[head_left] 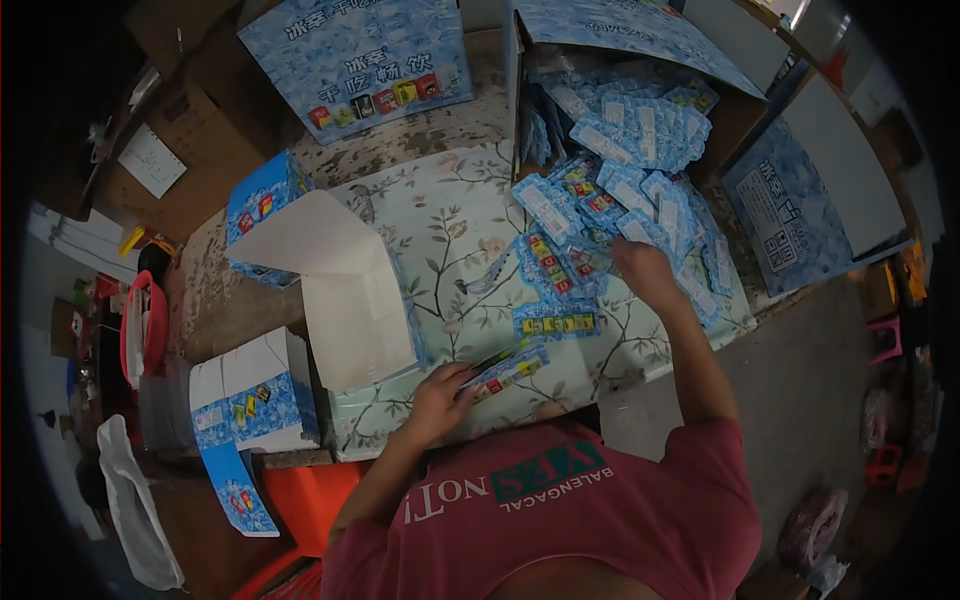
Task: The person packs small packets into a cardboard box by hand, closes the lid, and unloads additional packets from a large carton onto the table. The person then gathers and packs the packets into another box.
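Note:
My left hand (440, 402), near the table's front edge, is closed around a few flat blue packets (512, 370) with colourful printed squares. My right hand (642, 270) is at the near side of a heap of similar blue packets (655, 215). Its fingers are bent down and pinch at a blue packet (588, 260), though the fingertips are partly hidden. Between my hands, another blue packet strip (556, 321) lies flat on the flowered tablecloth (440, 215).
Packets spill from a large tipped blue carton (640, 25). Another carton (365, 65) stands behind. An open white-lined box (355, 300) lies left of centre, beside a small blue box (265, 205) and a white-and-blue box (255, 395). A carton (820, 190) borders the right side.

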`<action>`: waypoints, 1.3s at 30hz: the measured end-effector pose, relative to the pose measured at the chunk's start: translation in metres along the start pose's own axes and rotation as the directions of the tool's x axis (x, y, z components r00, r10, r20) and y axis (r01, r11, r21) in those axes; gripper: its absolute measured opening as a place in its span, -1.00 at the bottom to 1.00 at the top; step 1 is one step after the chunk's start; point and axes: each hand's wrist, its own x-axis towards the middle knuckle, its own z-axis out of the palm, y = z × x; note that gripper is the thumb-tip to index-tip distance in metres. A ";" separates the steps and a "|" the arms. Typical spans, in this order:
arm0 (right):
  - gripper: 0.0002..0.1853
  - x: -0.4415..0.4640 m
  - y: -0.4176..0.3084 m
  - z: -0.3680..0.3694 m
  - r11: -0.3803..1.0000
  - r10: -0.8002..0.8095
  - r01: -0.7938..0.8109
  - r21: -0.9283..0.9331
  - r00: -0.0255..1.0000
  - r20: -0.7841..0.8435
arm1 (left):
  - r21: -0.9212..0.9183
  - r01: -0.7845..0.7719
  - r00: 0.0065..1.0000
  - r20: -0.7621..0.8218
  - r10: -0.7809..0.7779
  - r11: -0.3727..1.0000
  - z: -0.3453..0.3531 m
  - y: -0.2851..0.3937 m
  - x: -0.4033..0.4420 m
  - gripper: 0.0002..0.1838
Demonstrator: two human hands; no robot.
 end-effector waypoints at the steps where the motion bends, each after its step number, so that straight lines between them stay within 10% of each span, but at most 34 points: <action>1: -0.82 0.001 -0.014 0.001 1.000 0.006 -0.006 0.006 1.000 0.009 | -0.040 0.047 0.999 -0.011 -0.047 0.998 -0.003 0.006 -0.003 -0.72; 4: -0.88 0.003 -0.070 0.015 0.882 -0.354 0.284 0.376 0.926 0.130 | 0.275 -0.307 0.951 0.069 0.300 0.911 -0.011 0.029 0.018 -0.73; 8: -0.77 0.034 -0.106 0.037 0.642 -0.684 0.217 0.736 0.596 0.420 | 0.237 -0.309 0.951 0.086 0.297 0.921 0.006 0.019 0.029 -0.72; 10: -0.66 0.086 -0.083 0.051 0.811 -0.323 0.093 0.577 0.894 0.310 | 0.008 -0.238 0.968 0.077 0.237 0.971 0.017 0.004 0.027 -0.73; 12: -0.52 0.130 -0.048 0.089 0.977 -0.059 -0.027 -0.210 0.918 -0.391 | -0.011 -0.214 0.974 0.071 0.215 0.977 0.017 0.009 0.025 -0.74; 16: -0.41 0.143 -0.043 0.099 0.941 -0.047 -0.055 -0.334 0.956 -0.288 | 0.058 -0.147 0.987 -0.054 0.150 0.987 0.015 0.013 0.011 -0.73; 19: -0.44 0.126 -0.049 0.085 0.991 0.030 -0.042 -0.128 0.995 -0.095 | 0.111 -0.016 0.972 -0.230 0.041 0.994 0.013 0.002 -0.012 -0.73; 21: -0.53 0.099 -0.053 0.072 0.908 0.120 -0.037 0.417 0.977 -0.175 | 0.133 0.048 0.952 -0.306 -0.005 0.990 0.015 0.001 -0.018 -0.73; 29: -0.67 -0.046 -0.159 0.070 0.680 0.189 -0.224 0.698 0.974 0.127 | -0.002 0.188 0.856 -0.490 -0.165 0.982 0.036 0.005 -0.002 -0.63; 31: -0.67 -0.044 -0.169 0.073 0.315 0.038 -0.199 0.928 0.980 0.197 | 0.181 0.109 0.934 -0.354 -0.039 0.977 0.026 0.019 0.006 -0.48; 32: -0.63 -0.035 -0.157 0.066 0.297 0.087 -0.414 0.860 0.909 0.407 | 0.185 0.113 0.933 -0.357 -0.040 0.976 0.025 0.021 0.008 -0.48; 35: -0.57 0.019 -0.109 0.079 0.935 0.132 -0.061 0.349 0.974 -0.182 | 0.222 0.187 0.964 -0.231 -0.134 0.957 0.028 0.025 0.010 -0.37; 39: -0.49 0.062 -0.077 0.114 0.936 -0.158 0.021 -0.351 0.917 -0.367 | 0.133 0.184 0.973 -0.162 -0.162 0.974 0.031 0.018 0.014 -0.40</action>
